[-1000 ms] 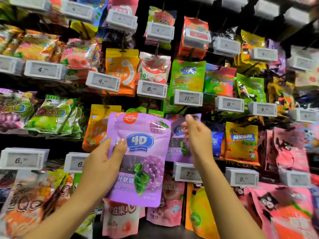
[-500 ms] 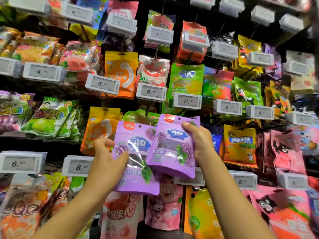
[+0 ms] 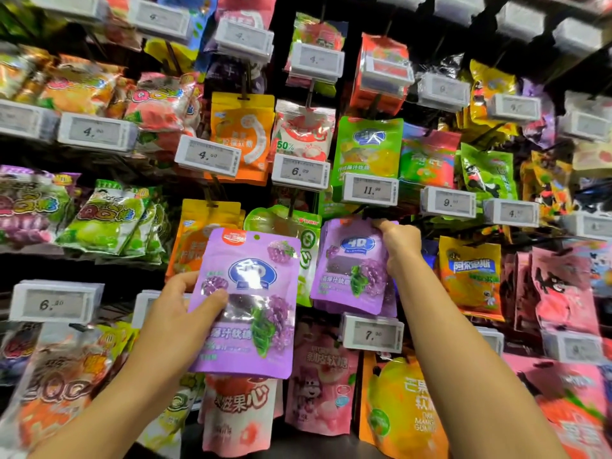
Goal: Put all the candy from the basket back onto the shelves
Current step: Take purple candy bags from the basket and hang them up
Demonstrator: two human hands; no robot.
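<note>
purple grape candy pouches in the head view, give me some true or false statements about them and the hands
1. The left hand holds a purple grape candy pouch in front of the shelves. True.
2. The right hand hangs idle and holds nothing. False: it pinches the top corner of a second purple grape pouch up at its hook.
3. The white price tag right below the right-hand pouch reads 7-something. True.
4. The pouch in the left hand is already hung on a hook. False: it is held free, lower than the other one.
5. A yellow candy bag hangs to the right of the right hand. True.
</note>
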